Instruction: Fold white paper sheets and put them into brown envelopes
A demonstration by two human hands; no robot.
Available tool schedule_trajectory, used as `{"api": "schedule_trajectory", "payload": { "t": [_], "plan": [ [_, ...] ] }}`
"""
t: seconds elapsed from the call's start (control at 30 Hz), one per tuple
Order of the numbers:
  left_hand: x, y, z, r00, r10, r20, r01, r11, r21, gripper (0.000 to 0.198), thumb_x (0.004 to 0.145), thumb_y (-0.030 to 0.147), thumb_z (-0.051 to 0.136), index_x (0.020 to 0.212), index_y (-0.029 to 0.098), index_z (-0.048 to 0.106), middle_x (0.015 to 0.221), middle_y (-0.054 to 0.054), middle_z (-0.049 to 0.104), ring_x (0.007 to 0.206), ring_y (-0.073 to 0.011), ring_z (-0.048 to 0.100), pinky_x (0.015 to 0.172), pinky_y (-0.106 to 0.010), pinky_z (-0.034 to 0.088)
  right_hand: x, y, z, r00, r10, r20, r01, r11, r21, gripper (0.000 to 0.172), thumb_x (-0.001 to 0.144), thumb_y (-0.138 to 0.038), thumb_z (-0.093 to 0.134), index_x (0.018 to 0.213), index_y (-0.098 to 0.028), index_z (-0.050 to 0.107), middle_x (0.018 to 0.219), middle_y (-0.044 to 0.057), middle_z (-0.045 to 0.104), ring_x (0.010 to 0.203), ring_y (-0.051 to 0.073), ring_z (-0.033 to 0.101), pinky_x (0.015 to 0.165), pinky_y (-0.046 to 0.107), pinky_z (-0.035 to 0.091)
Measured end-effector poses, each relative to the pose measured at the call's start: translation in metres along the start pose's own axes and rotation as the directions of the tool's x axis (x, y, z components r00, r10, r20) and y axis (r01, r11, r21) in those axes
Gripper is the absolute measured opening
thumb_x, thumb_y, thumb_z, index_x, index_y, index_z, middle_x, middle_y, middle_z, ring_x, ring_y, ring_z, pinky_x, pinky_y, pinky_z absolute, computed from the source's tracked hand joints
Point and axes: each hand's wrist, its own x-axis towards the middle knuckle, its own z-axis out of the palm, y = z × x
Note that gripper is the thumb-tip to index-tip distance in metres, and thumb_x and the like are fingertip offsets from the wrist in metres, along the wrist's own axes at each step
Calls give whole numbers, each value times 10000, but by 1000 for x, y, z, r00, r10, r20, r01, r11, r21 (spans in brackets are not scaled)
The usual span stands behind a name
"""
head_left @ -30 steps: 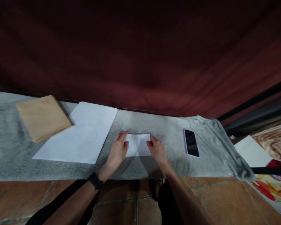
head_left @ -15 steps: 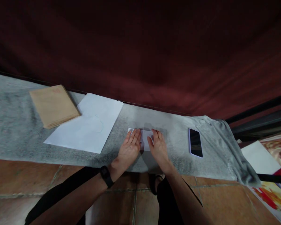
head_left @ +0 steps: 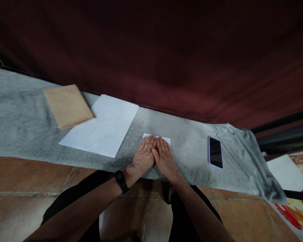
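Note:
A small piece of white paper (head_left: 169, 139) lies flat on the grey cloth (head_left: 184, 134), mostly covered by my hands. My left hand (head_left: 144, 154) rests palm down on its left part, fingers stretched out and pointing away from me. Beside it, my right hand (head_left: 164, 158) lies flat on the right part, its thumb touching or overlapping the left hand. Only the far edge and corners of the paper show; the rest is hidden under the palms.
Left of my hands lie large white sheets (head_left: 104, 131), partly under a stack of brown envelopes (head_left: 68, 106). A phone (head_left: 215, 153) with a purple case lies to the right. A dark red curtain (head_left: 151, 60) hangs behind the cloth-covered surface.
My right hand has moved left, so the two hands now lie side by side and cover more of the paper. The whole view has shifted slightly.

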Motion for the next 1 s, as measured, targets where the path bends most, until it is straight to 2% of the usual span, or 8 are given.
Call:
{"api": "schedule_trajectory", "payload": {
  "t": [0.2,0.47,0.77,1.0],
  "plan": [
    [0,-1,0,1000,-3,-4,3,999,-33,675,968,127,321,1630,42,221,1653,-228,350,1578,-304,263,1296,-575,207,-4,5,-1,1000,-9,18,11,997,-81,589,1110,-360,254,1635,-95,295,1707,146,253,1605,255,178,1298,513,180],
    [0,-5,4,999,-47,-20,45,995,-85,606,1020,234,351,1579,1,344,1649,-228,361,1574,-307,272,1294,-521,225,-7,16,-1,999,11,-37,-15,995,-98,583,1102,-347,306,1641,-126,284,1695,168,280,1586,293,245,1266,581,181],
    [0,-14,7,985,-155,-78,144,980,-136,656,1039,349,375,1563,-44,343,1645,-269,337,1565,-346,284,1274,-525,268,-8,27,-2,996,72,-59,-79,991,-112,622,1101,-402,337,1641,-101,275,1701,161,268,1568,310,281,1273,562,162],
    [-1,-29,13,968,-218,-126,203,972,-118,636,1055,346,318,1554,-45,365,1622,-285,371,1535,-362,351,1259,-536,291,-11,38,-6,983,141,-119,-155,981,-120,566,1096,-309,327,1616,-85,341,1678,160,332,1553,308,320,1274,533,203]
  ]
}}
